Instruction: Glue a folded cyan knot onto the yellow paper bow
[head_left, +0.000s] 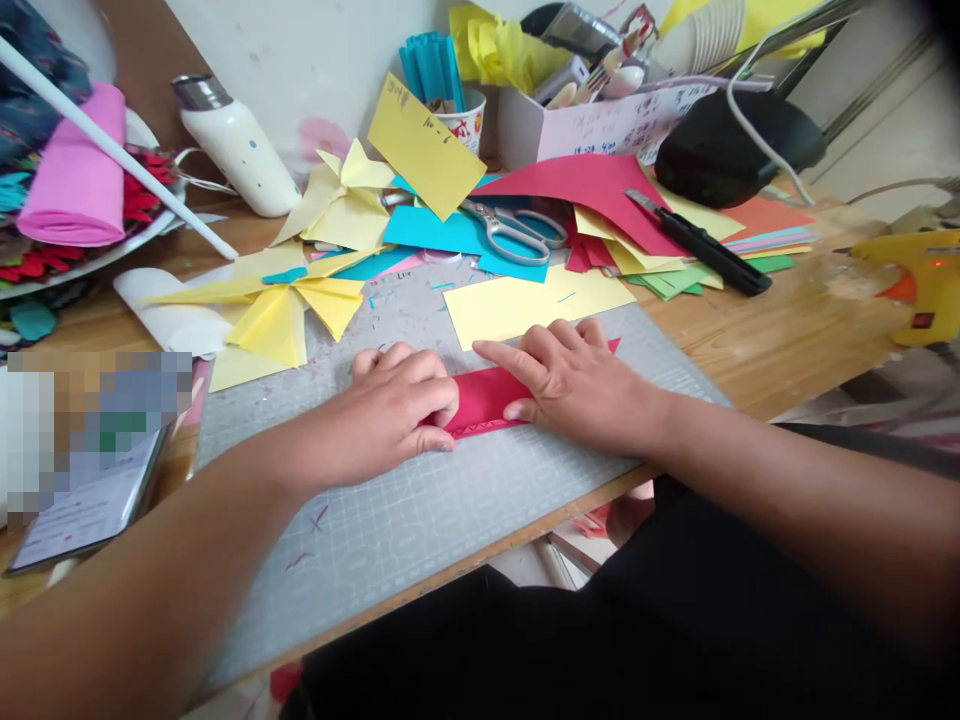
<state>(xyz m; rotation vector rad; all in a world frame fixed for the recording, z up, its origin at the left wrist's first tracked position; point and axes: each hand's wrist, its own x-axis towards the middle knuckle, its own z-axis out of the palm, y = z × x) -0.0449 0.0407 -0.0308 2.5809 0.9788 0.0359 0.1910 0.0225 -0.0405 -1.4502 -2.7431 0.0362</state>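
Note:
A strip of red paper point(487, 396) lies on the grey cutting mat point(375, 540), with a row of small drawn zigzag marks along its near edge. My left hand point(397, 405) is on the strip's left end, fingers curled over and thumb at the near edge. On the right end rests my right hand point(574, 385), its index finger stretched out to the left and the other fingers bent over the paper. A red corner sticks out beyond the right fingers. Just behind my hands is a pale yellow paper piece point(532, 303).
Behind the mat are scissors point(517, 235), a black cutter knife point(705, 245), coloured paper sheets point(600, 195) and folded yellow paper shapes point(285, 300). A white bottle point(240, 150) stands back left, a phone point(97, 490) lies left, and a yellow glue gun point(922, 285) is at right.

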